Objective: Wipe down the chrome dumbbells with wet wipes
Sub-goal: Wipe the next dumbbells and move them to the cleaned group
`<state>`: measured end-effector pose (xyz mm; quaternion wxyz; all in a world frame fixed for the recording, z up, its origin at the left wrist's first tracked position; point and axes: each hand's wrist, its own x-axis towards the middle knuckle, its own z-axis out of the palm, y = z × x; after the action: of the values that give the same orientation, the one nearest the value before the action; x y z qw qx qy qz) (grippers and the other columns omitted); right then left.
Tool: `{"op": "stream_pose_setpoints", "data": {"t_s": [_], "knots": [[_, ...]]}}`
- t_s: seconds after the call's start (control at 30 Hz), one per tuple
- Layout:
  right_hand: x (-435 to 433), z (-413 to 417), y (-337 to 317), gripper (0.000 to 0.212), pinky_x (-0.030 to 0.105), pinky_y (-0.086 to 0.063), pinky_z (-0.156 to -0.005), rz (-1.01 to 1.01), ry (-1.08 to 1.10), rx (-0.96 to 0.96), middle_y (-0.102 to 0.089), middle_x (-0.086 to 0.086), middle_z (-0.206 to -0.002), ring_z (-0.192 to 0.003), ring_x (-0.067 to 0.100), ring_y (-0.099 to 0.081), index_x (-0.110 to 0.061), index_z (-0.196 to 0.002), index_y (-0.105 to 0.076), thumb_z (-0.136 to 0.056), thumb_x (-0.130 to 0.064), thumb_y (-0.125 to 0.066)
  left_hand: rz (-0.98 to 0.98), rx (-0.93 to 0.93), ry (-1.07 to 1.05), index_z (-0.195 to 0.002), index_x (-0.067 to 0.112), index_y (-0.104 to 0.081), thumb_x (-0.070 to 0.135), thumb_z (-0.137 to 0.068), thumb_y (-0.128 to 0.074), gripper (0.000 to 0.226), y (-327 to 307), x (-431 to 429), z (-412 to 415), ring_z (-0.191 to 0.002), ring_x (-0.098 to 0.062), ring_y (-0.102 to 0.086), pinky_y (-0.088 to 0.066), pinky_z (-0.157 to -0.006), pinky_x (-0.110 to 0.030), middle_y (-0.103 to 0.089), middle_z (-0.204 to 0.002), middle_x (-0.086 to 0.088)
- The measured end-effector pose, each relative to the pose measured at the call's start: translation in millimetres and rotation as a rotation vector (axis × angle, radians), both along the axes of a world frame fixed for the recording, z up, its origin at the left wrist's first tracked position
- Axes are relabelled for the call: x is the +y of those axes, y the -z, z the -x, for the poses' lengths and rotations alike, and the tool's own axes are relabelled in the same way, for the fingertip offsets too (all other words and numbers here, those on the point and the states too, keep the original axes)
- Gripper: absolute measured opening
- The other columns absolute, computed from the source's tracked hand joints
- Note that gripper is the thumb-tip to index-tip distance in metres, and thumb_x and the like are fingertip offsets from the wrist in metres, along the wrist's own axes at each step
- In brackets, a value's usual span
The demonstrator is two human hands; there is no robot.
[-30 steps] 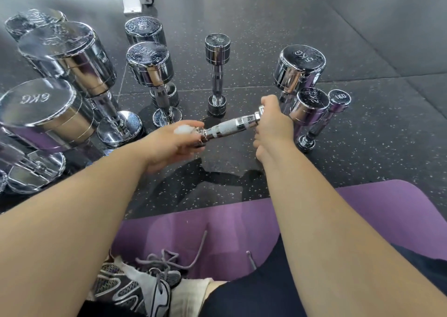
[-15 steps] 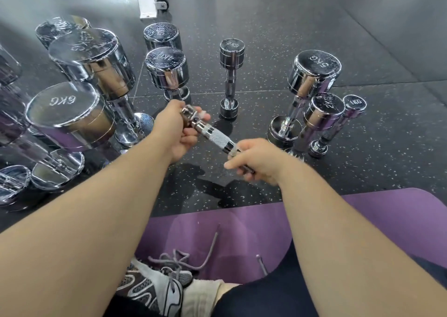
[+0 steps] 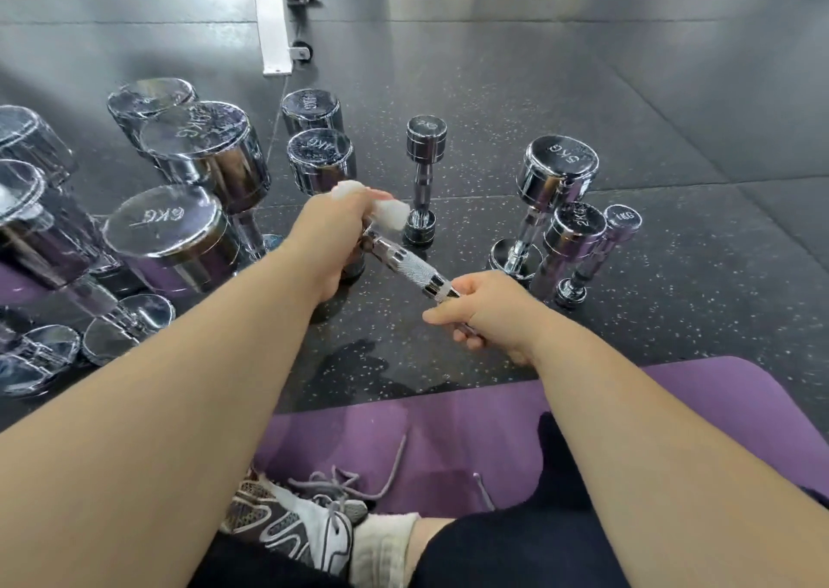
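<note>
Your left hand (image 3: 329, 242) is curled tight around a white wet wipe (image 3: 391, 214). The wipe is wrapped over the far end of a small chrome dumbbell (image 3: 410, 269) and bunches out above your knuckles and past your thumb side. Your right hand (image 3: 489, 311) is clamped on the near end, fingers closed round it, with that head hidden in your fist.

The dumbbell is held above the speckled black floor (image 3: 673, 309), tilted, running from upper left down to lower right. Its knurled handle is bare between your two hands.

The other chrome dumbbells stand on end on the floor.
- Left: a crowd of big ones, partly blurred, the nearest readable one being the 6KG dumbbell (image 3: 163, 228).
- Behind your left hand: the 4KG dumbbell (image 3: 319, 150).
- Just beyond the wipe: a slim upright dumbbell (image 3: 424, 175), its marking unreadable.
- Right: the 5KG dumbbell (image 3: 558, 161), the 2KG dumbbell (image 3: 578, 224) and the 1KG dumbbell (image 3: 622, 219), set close together and leaning in the wide-angle view.

You are sitting on a purple mat (image 3: 673, 408). A grey-and-white sneaker (image 3: 291, 529) with loose laces lies at the bottom edge. A white wheeled frame (image 3: 273, 26) sits at the top.
</note>
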<state>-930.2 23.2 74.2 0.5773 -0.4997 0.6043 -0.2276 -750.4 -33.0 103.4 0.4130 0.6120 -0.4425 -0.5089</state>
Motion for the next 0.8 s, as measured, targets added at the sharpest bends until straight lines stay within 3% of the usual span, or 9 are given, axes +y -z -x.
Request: {"op": "stream_pose_setpoints", "data": {"t_s": [0.07, 0.13, 0.2, 0.23, 0.33, 0.47, 0.6, 0.7, 0.8], "knots": [[2, 3, -21, 0.022, 0.02, -0.033, -0.043, 0.146, -0.026, 0.185, -0.05, 0.001, -0.053, -0.041, 0.009, -0.041, -0.009, -0.07, -0.058, -0.078, -0.013, -0.078, -0.028, -0.099, 0.011, -0.081, 0.022, -0.076, 0.053, -0.078, -0.041, 0.046, -15, 12, 1, -0.095, -0.032, -0.061, -0.049, -0.094, -0.044, -0.071, -0.106, -0.007], [6, 5, -41, 0.027, 0.024, -0.033, -0.048, 0.303, -0.085, 0.416, -0.05, 0.001, -0.053, -0.044, 0.012, -0.04, -0.004, -0.068, -0.061, -0.075, -0.022, -0.08, 0.005, -0.118, -0.034, -0.104, 0.017, -0.068, 0.057, -0.089, -0.041, 0.051, -25, 20, -2, -0.095, -0.027, -0.063, -0.053, -0.087, -0.04, -0.068, -0.109, -0.005], [12, 7, -54, 0.029, 0.027, -0.032, -0.05, 0.395, -0.101, 0.513, -0.051, 0.0, -0.055, -0.049, 0.013, -0.04, -0.004, -0.07, -0.063, -0.074, -0.027, -0.08, 0.102, -0.079, -0.183, -0.129, 0.016, -0.053, 0.033, -0.098, -0.052, 0.035, -30, 24, -4, -0.088, -0.016, -0.06, -0.057, -0.071, -0.029, -0.057, -0.101, 0.0], [16, 8, -56, 0.028, 0.025, -0.032, -0.049, 0.412, -0.092, 0.5, -0.05, -0.002, -0.053, -0.048, 0.011, -0.04, -0.007, -0.067, -0.062, -0.074, -0.028, -0.08, 0.092, 0.069, -0.247, -0.131, 0.016, -0.052, 0.019, -0.1, -0.048, 0.031, -30, 26, -5, -0.083, -0.014, -0.058, -0.058, -0.064, -0.028, -0.055, -0.096, 0.0], [29, 5, -51, 0.025, 0.018, -0.032, -0.045, 0.406, -0.022, 0.397, -0.047, -0.011, -0.044, -0.041, 0.004, -0.038, -0.015, -0.062, -0.061, -0.075, -0.025, -0.08, -0.004, 0.373, -0.269, -0.113, 0.01, -0.059, -0.002, -0.096, -0.035, 0.032, -33, 37, -2, -0.078, -0.019, -0.064, -0.061, -0.063, -0.034, -0.064, -0.093, -0.009], [31, -3, -36, 0.018, 0.025, -0.037, -0.054, 0.375, 0.009, 0.321, -0.054, -0.004, -0.054, -0.05, 0.011, -0.045, -0.014, -0.071, -0.067, -0.075, -0.025, -0.08, -0.043, 0.523, -0.289, -0.102, 0.005, -0.054, 0.005, -0.094, -0.033, 0.023, -36, 42, 4, -0.085, -0.026, -0.066, -0.058, -0.085, -0.045, -0.065, -0.095, -0.014], [24, -14, -39, 0.022, 0.024, -0.038, -0.049, 0.286, -0.015, 0.168, -0.053, -0.002, -0.054, -0.049, 0.013, -0.05, -0.006, -0.078, -0.067, -0.076, -0.024, -0.08, -0.023, 0.542, -0.25, -0.113, 0.005, -0.057, 0.023, -0.105, -0.039, 0.027, -37, 32, -9, -0.074, -0.022, -0.07, -0.062, -0.067, -0.033, -0.071, -0.083, -0.013], [23, -18, -41, 0.016, 0.021, -0.031, -0.041, 0.095, -0.015, -0.091, -0.051, -0.001, -0.056, -0.05, 0.013, -0.047, -0.012, -0.075, -0.063, -0.081, -0.017, -0.076, 0.039, 0.65, -0.186, -0.125, 0.0, -0.055, 0.002, -0.099, -0.042, 0.029, -42, 28, -14, -0.077, -0.021, -0.072, -0.06, -0.078, -0.033, -0.073, -0.084, -0.012], [23, -17, -48, 0.019, 0.013, -0.023, -0.033, -0.158, -0.084, -0.347, -0.05, -0.001, -0.062, -0.047, 0.008, -0.043, -0.015, -0.074, -0.053, -0.085, -0.013, -0.068, 0.086, 0.897, -0.127, -0.126, -0.002, -0.054, 0.001, -0.097, -0.039, 0.033, -49, 27, -13, -0.086, -0.024, -0.07, -0.06, -0.078, -0.037, -0.069, -0.099, -0.015]]}}
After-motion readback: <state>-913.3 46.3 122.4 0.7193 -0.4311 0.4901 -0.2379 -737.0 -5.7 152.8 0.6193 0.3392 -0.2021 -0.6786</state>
